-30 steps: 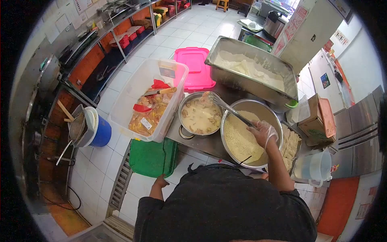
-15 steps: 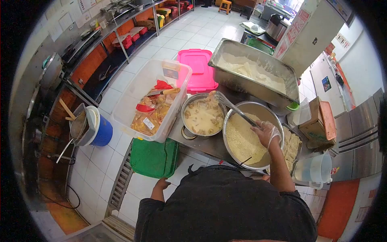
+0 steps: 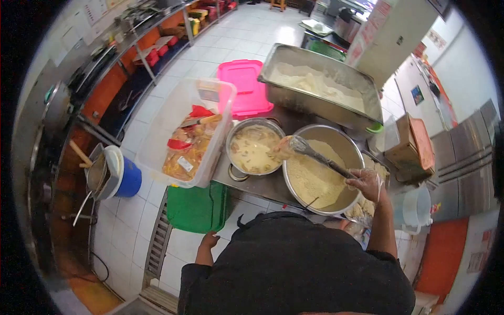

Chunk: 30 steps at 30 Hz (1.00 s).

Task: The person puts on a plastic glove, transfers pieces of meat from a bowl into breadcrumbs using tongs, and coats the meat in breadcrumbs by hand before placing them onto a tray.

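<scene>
My right hand (image 3: pixel 366 184), in a clear plastic glove, is closed around the handle of metal tongs (image 3: pixel 325 158). At their far end they grip a wet, batter-coated piece of meat (image 3: pixel 283 148), which hangs above the gap between two vessels. On its left is a pot (image 3: pixel 231 167) of pale liquid batter (image 3: pixel 255 149) with pieces in it. To its right stands a large steel bowl (image 3: pixel 358 149) of pale crumbly coating (image 3: pixel 321 176). My left hand (image 3: pixel 210 240) hangs low, its fingers loosely bent, beside the green plastic container (image 3: pixel 197 206); nothing shows in it.
A clear tub (image 3: pixel 157 123) holds bagged meat and a knife (image 3: pixel 202 121). Behind stand a pink lid (image 3: pixel 244 84) and a deep steel pan (image 3: pixel 315 105) of flour. A tray of coated pieces (image 3: pixel 362 207), a cardboard box (image 3: pixel 401 139) and a plastic jug (image 3: pixel 415 207) are at right.
The tongs have moved right and down from over the pot, carrying the meat toward the bowl's rim. My right hand has shifted right. The view has tilted slightly.
</scene>
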Each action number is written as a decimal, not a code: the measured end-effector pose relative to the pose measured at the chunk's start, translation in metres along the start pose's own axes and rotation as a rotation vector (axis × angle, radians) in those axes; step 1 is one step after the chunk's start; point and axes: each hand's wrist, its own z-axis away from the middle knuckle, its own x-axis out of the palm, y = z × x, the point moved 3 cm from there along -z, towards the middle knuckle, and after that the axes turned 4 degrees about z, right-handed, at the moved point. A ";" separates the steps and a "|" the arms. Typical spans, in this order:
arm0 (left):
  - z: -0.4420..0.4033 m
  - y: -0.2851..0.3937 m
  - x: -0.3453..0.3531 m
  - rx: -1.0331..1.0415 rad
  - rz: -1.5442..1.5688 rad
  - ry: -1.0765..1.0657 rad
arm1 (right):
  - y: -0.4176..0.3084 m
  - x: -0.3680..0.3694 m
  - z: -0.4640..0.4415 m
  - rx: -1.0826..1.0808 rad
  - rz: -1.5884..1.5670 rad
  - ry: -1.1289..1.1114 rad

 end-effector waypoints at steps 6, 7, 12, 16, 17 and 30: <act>0.017 0.007 -0.005 0.044 -0.105 -0.085 | 0.013 -0.029 0.048 0.128 0.089 -0.071; 0.012 0.002 -0.004 0.047 -0.118 -0.096 | 0.027 -0.027 0.050 0.144 0.120 -0.076; 0.011 0.033 -0.013 0.101 -0.212 0.001 | 0.057 -0.014 0.045 0.202 0.462 -0.151; -0.054 0.007 -0.012 0.446 -0.486 0.021 | 0.055 -0.013 0.042 0.369 0.619 -0.117; -0.044 0.022 -0.015 0.332 -0.355 0.002 | 0.047 -0.019 0.043 0.419 0.607 -0.098; -0.038 0.044 -0.006 0.310 -0.290 -0.086 | -0.129 0.029 -0.040 -0.148 0.736 0.022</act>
